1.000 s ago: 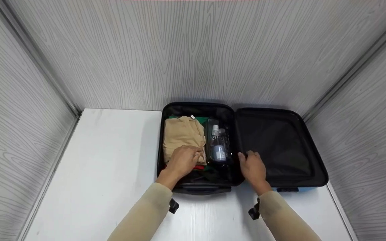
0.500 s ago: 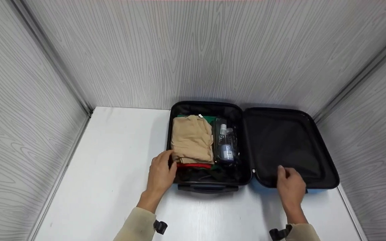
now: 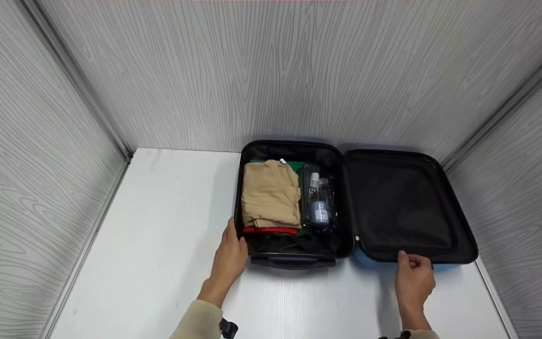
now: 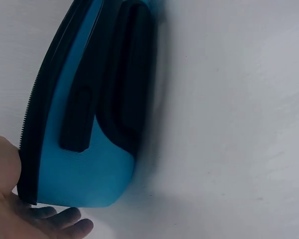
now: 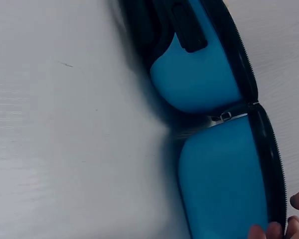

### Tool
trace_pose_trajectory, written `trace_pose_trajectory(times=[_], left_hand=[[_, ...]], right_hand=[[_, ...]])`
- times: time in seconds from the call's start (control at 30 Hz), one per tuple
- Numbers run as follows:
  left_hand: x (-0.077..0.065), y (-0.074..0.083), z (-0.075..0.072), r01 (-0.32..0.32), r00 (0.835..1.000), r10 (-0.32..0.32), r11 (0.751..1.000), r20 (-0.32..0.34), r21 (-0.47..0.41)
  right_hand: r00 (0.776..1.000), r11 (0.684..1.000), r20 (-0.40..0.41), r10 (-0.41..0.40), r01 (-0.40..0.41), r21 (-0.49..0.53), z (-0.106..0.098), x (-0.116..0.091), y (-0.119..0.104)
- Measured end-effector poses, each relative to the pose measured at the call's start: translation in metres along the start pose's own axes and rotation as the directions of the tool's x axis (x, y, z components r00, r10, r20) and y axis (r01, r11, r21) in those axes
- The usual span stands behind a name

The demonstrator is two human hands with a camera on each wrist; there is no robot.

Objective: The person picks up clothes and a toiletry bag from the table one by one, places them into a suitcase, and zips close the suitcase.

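Note:
An unzipped blue suitcase (image 3: 292, 143) with black lining lies spread flat on a white table. In its left half sits folded tan clothing (image 3: 271, 195), with red cloth (image 3: 271, 230) and green cloth (image 3: 295, 165) showing under it. Beside that lies a clear pouch with bottles (image 3: 319, 212). My left hand (image 3: 230, 259) rests against the left front corner, fingers along the outer side and thumb by the rim. My right hand (image 3: 414, 280) grips the front edge of the suitcase lid (image 3: 393, 202), thumb on the inner side, fingertips (image 5: 274, 230) on the blue shell.
Grey wood-patterned panels (image 3: 290, 75) enclose the table (image 3: 172, 212) at the back and both sides. The lid's right edge lies near the right panel. A black carry handle (image 3: 293, 263) sticks out at the suitcase's front.
My left hand has left the tan clothing and moved to the suitcase's left front corner. My right hand has gone from the hinge side to the lid's front edge. The head view has shifted slightly.

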State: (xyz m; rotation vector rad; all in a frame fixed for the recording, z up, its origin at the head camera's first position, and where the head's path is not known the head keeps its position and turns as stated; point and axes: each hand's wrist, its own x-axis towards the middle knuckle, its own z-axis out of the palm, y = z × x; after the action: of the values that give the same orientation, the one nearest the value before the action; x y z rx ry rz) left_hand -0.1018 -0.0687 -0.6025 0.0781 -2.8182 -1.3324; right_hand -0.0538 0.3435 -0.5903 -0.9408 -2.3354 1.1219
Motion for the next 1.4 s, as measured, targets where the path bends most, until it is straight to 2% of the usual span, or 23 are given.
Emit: trace_pose_trajectory(times=[0.1, 0.17, 0.3, 0.43, 0.57, 0.67, 0.77, 0.9, 1.0, 1.13, 1.2, 1.27, 1.4], left_hand=[[-0.002, -0.001, 0.003, -0.028, 0.999, 0.028, 0.999, -0.022, 0.016], [-0.002, -0.002, 0.005, -0.053, 0.998, 0.054, 0.998, -0.038, 0.029], [-0.003, -0.003, 0.010, -0.099, 0.990, 0.105, 0.993, -0.093, 0.061], [-0.003, -0.003, 0.016, -0.139, 0.971, 0.156, 0.985, -0.181, 0.105], [-0.002, -0.003, 0.020, -0.148, 0.954, 0.174, 0.982, -0.245, 0.119], [-0.002, -0.003, 0.021, -0.145, 0.946, 0.171, 0.983, -0.277, 0.112], [-0.001, -0.003, 0.022, -0.148, 0.938, 0.175, 0.983, -0.299, 0.113], [0.000, -0.003, 0.023, -0.157, 0.926, 0.191, 0.979, -0.325, 0.127], [0.000, -0.003, 0.023, -0.160, 0.918, 0.199, 0.977, -0.343, 0.140], [0.000, -0.003, 0.024, -0.157, 0.918, 0.196, 0.978, -0.345, 0.137], [-0.001, -0.003, 0.025, -0.150, 0.923, 0.187, 0.980, -0.337, 0.132], [-0.001, -0.003, 0.026, -0.142, 0.927, 0.177, 0.982, -0.330, 0.126], [-0.002, -0.003, 0.026, -0.134, 0.936, 0.163, 0.984, -0.311, 0.113]], right_hand=[[0.999, 0.999, -0.037, 0.031, -0.030, 0.038, 0.003, -0.001, 0.003], [0.995, 0.991, -0.041, 0.094, -0.090, 0.097, 0.004, -0.001, 0.004], [0.968, 0.939, -0.014, 0.252, -0.241, 0.246, 0.005, 0.001, 0.005], [0.944, 0.894, 0.034, 0.329, -0.322, 0.311, 0.003, 0.006, 0.004], [0.932, 0.850, 0.138, 0.335, -0.362, 0.383, 0.001, 0.010, 0.003], [0.924, 0.808, 0.230, 0.305, -0.379, 0.451, -0.001, 0.010, 0.003], [0.910, 0.787, 0.300, 0.285, -0.401, 0.468, -0.002, 0.011, 0.004], [0.879, 0.786, 0.378, 0.291, -0.445, 0.429, -0.003, 0.015, 0.007], [0.840, 0.775, 0.441, 0.316, -0.497, 0.391, -0.003, 0.019, 0.009], [0.762, 0.710, 0.544, 0.351, -0.596, 0.375, -0.005, 0.026, 0.011], [0.739, 0.676, 0.565, 0.367, -0.629, 0.384, -0.005, 0.027, 0.011], [0.739, 0.652, 0.563, 0.370, -0.638, 0.409, -0.004, 0.026, 0.011], [0.778, 0.642, 0.515, 0.359, -0.607, 0.470, -0.001, 0.021, 0.008]])
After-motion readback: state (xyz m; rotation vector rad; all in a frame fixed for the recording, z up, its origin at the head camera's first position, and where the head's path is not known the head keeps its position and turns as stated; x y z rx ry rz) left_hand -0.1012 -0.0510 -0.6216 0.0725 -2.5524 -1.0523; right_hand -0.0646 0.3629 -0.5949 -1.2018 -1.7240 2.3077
